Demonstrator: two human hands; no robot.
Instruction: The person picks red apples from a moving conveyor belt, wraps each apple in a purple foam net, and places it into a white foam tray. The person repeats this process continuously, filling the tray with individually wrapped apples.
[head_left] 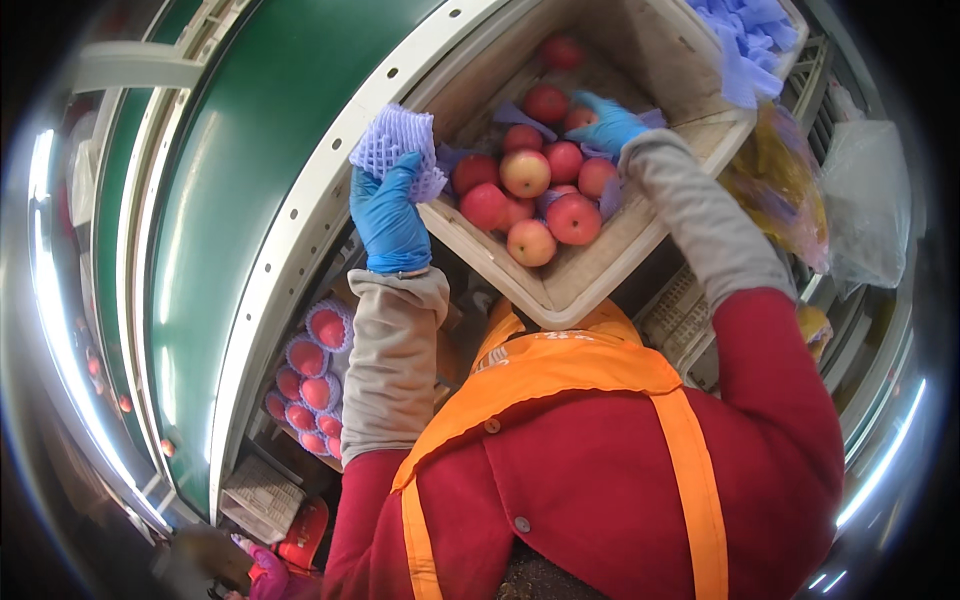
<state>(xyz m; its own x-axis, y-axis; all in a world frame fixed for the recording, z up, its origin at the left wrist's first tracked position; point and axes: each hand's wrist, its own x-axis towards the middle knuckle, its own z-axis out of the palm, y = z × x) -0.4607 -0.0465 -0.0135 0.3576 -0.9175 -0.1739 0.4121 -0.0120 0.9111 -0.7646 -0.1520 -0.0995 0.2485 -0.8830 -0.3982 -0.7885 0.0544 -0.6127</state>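
Blue gloves cover both of my hands. Raised beside the crate's left wall, my left hand (392, 215) grips a purple foam net sleeve (398, 150) between thumb and fingers; whether fruit is inside it I cannot make out. My right hand (606, 124) reaches into a worn, pale crate (600, 298), its fingers around a red apple (579, 118) among the others. Several red and yellowish apples (525, 174) lie loose in the crate with bits of purple padding between them.
A green conveyor belt (230, 150) with a white metal rail (300, 190) runs along the left. Net-wrapped apples (313, 390) sit below it. More purple foam nets (745, 40) lie at the crate's upper right, near clear plastic bags (868, 195). Someone in pink (268, 572) shows at lower left.
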